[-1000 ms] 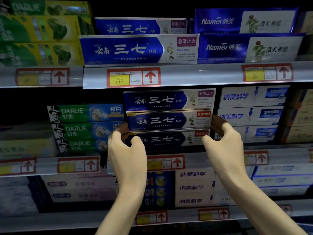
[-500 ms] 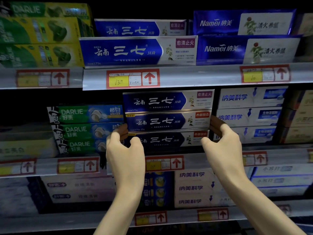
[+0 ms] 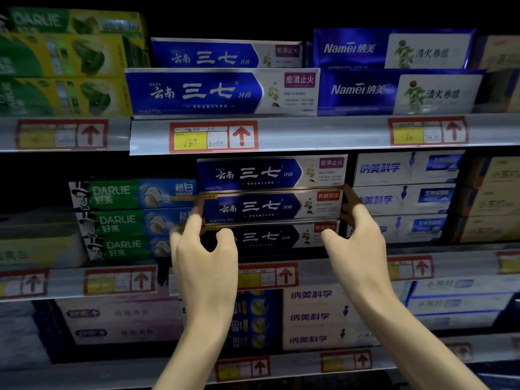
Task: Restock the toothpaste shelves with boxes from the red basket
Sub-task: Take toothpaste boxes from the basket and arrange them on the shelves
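Three dark blue toothpaste boxes are stacked on the middle shelf (image 3: 351, 266). My left hand (image 3: 205, 254) grips the left end of the middle box (image 3: 270, 206), fingers curled round its end and thumb under it. My right hand (image 3: 354, 243) grips that box's right end the same way. The top box (image 3: 270, 173) lies on it, and the bottom box (image 3: 267, 237) sits in shadow beneath. The red basket is out of view.
Green Darlie boxes (image 3: 132, 218) stand just left of the stack, white and blue boxes (image 3: 402, 198) just right. The shelf above (image 3: 309, 133) carries more blue boxes and hangs close over the stack. Lower shelves hold other boxes.
Both hands stay on the ends of the middle box with almost no movement. The view has drifted slightly.
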`<state>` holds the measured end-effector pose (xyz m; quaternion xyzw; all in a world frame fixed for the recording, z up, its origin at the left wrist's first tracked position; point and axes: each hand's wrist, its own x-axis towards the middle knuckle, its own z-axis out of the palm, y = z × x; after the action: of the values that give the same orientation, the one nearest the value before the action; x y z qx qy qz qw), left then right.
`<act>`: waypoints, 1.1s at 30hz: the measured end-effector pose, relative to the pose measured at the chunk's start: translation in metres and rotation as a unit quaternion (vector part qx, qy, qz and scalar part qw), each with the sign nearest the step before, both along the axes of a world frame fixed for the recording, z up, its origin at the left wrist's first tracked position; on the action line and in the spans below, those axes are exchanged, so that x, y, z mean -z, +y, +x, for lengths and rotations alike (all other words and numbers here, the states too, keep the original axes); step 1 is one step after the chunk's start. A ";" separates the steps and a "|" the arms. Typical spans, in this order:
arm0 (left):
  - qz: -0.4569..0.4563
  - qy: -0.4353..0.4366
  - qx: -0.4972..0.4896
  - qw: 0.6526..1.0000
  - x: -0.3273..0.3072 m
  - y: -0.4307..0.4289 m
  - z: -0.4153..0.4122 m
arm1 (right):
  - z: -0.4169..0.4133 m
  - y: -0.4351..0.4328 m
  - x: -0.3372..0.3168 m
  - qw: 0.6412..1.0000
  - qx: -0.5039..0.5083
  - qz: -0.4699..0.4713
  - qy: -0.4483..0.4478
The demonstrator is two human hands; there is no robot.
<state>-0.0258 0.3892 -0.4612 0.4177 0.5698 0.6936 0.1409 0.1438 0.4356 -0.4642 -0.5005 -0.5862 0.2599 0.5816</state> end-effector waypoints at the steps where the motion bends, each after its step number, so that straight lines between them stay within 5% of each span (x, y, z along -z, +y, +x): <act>1: -0.002 0.001 -0.003 1.000 0.001 0.001 -0.001 | 0.000 0.001 -0.001 1.000 -0.001 -0.001 0.001; 11: 0.034 0.002 -0.034 0.999 0.009 -0.010 0.022 | 0.022 -0.022 -0.002 0.998 0.011 -0.017 0.057; 18: 0.015 0.093 0.107 0.990 0.029 -0.022 0.106 | 0.118 -0.014 0.008 0.989 0.117 0.014 0.092; 23: -0.032 0.064 0.154 0.985 0.020 0.000 0.166 | 0.162 0.006 0.008 0.985 0.142 -0.001 0.102; 33: -0.050 0.026 0.069 0.996 0.016 0.040 0.226 | 0.179 0.021 0.005 0.994 0.108 -0.003 0.001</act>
<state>0.2001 0.4293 -0.4770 0.4663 0.5773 0.6415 0.1945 0.3225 0.4564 -0.4692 -0.5626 -0.5271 0.1980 0.6053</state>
